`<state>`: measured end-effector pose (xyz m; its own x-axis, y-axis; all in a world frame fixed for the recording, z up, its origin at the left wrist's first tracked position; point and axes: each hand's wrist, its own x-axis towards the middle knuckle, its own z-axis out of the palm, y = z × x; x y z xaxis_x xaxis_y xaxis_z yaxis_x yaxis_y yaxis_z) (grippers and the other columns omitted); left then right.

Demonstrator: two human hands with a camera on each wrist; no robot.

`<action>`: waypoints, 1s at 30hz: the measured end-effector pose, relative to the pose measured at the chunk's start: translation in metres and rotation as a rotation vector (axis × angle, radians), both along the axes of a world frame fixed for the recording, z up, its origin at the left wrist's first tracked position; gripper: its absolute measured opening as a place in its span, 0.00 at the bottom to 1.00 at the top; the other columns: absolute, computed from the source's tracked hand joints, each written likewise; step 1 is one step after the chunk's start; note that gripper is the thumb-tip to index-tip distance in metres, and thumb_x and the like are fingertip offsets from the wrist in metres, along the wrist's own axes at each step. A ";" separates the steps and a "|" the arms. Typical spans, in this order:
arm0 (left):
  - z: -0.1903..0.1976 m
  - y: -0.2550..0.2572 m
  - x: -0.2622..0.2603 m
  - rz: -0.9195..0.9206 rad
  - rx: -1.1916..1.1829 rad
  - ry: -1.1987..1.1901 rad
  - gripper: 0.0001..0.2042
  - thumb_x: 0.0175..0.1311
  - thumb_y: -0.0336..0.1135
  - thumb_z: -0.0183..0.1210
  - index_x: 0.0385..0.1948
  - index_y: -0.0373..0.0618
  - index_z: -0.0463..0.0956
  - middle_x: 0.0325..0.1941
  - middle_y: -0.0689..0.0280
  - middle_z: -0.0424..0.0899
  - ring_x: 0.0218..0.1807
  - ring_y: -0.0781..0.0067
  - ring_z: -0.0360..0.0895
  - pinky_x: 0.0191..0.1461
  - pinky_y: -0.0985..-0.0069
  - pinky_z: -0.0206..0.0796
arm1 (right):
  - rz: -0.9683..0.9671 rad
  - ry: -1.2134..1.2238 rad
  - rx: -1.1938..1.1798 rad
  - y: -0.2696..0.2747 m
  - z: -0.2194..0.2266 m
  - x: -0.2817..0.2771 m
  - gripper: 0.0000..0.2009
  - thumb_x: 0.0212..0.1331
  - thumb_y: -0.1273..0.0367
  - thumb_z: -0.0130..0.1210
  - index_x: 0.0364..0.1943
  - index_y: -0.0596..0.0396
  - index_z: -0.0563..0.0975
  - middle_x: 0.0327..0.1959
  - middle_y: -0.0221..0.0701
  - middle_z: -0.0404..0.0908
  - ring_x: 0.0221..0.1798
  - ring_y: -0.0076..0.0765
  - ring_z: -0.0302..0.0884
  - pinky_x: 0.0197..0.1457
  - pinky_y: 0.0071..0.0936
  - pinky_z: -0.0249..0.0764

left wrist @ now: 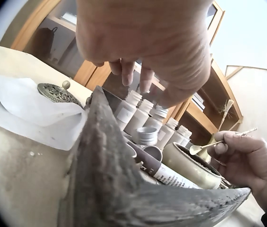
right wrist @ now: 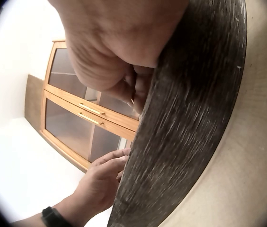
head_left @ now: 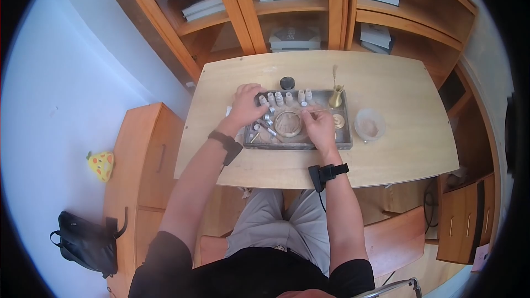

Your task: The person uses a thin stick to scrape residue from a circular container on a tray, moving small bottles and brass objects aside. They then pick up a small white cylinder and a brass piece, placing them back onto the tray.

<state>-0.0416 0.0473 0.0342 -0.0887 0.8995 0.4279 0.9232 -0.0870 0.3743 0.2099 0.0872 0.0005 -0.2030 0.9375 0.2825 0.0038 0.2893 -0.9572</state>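
In the head view my right hand (head_left: 318,127) is over the right half of a dark wooden tray (head_left: 298,145). It pinches the thin handle of a small pale spoon (left wrist: 196,149), whose scoop is over the rim of a round pale bowl (left wrist: 190,169). My left hand (head_left: 247,107) hangs above the tray's back left corner, fingers pointing loosely down. Their tips come right by the necks of a row of small labelled bottles (left wrist: 125,113). Metal caps (left wrist: 147,136) and a dark printed tube (left wrist: 158,168) lie between bottles and bowl.
A brass vase (head_left: 335,98) with slender tools and a gold disc (head_left: 338,121) occupy the tray's right side. Beyond it stands a translucent tub (head_left: 361,127). Behind the tray is a round black container (head_left: 287,83). White paper (left wrist: 34,116) and an ornate pierced lid (left wrist: 57,92) lie left.
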 end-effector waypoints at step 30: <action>-0.024 -0.049 0.049 -0.162 0.077 -0.568 0.12 0.71 0.30 0.62 0.50 0.37 0.74 0.43 0.52 0.85 0.41 0.58 0.86 0.43 0.66 0.77 | -0.061 -0.212 0.068 0.004 -0.004 -0.001 0.13 0.68 0.65 0.59 0.39 0.65 0.83 0.37 0.50 0.86 0.42 0.56 0.84 0.47 0.41 0.77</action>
<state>0.0075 -0.0021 0.0099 -0.1867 0.8890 0.4181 0.5530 -0.2567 0.7927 0.2093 0.0914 -0.0030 -0.2078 0.9303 0.3023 0.2222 0.3458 -0.9116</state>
